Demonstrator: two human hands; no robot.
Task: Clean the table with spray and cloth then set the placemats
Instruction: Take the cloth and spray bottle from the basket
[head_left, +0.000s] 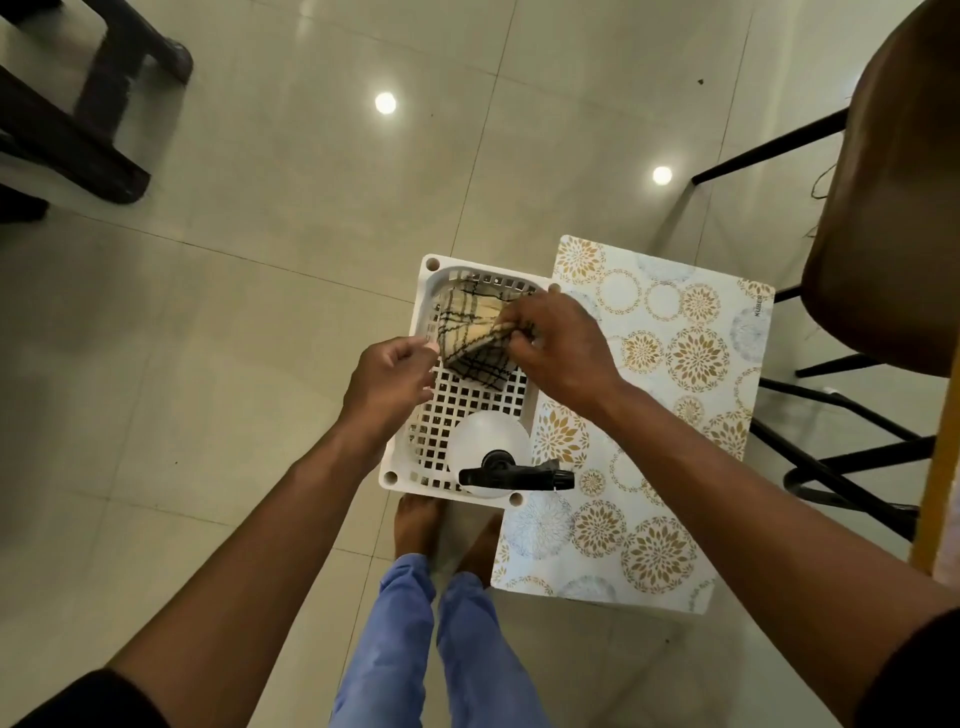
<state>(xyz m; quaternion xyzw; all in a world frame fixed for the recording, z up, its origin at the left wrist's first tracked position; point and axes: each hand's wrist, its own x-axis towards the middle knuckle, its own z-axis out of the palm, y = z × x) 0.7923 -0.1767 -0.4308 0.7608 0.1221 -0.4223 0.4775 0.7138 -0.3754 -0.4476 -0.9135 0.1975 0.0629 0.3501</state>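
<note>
From the head view, my right hand (558, 345) pinches the folded cloth (475, 338) over the basket (415, 415); my left hand (387, 382) sits just left of it, fingers curled, fingertips near the cloth's edge, though I cannot tell if they grip it. I judge the cloth could snag on the basket's grid, or my wrist could knock the sprayer (493, 460) standing just below my hands. The cloth looks soft, cream with dark checks. The placemats (675, 415) lie under my right forearm.
</note>
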